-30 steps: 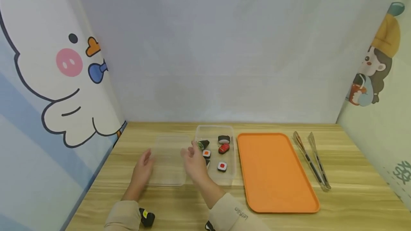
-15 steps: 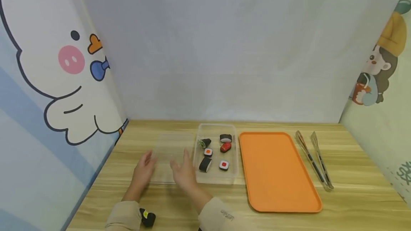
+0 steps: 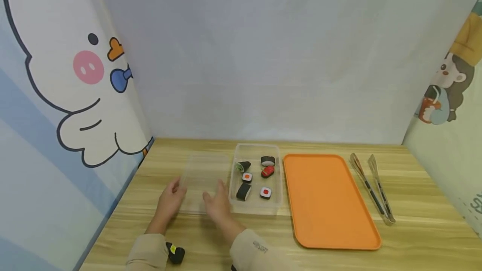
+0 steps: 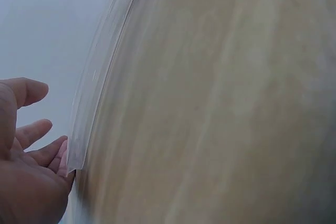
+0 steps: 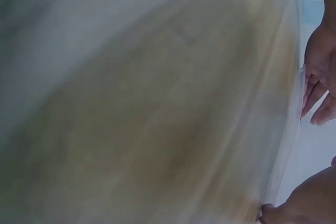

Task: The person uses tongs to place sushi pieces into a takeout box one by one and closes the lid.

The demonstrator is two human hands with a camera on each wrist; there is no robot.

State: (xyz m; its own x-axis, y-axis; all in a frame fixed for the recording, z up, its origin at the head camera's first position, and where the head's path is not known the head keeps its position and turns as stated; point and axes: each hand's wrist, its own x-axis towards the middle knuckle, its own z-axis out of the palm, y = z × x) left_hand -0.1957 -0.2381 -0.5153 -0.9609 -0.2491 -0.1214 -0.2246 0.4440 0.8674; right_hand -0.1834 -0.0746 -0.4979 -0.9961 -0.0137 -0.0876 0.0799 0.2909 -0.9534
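A clear, flat plastic lid (image 3: 201,179) lies on the table to the left of a clear plastic box (image 3: 256,210). At the lid's left edge is my left hand (image 3: 169,202); in the left wrist view its extended fingers (image 4: 55,148) touch the rim, with the thumb apart. My right hand (image 3: 218,206) reaches along the lid's right side, fingers spread, and a digit (image 5: 270,214) touches the edge in the right wrist view. Toy sushi fills the box loosely: a green-topped cone roll (image 3: 243,166), a red-topped piece (image 3: 267,172), a red-centred roll (image 3: 265,193) and several others.
An orange tray (image 3: 329,200) lies to the right of the box. Beyond it is a pair of metal tongs (image 3: 373,187) with dark handles. A pale curtain (image 3: 275,62) hangs behind the wooden table. A black device (image 3: 175,254) shows beside the left sleeve.
My right hand has moved left and down, from over the box's left side to the lid's right side. My left hand stays by the lid's left edge. The view has shifted slightly.
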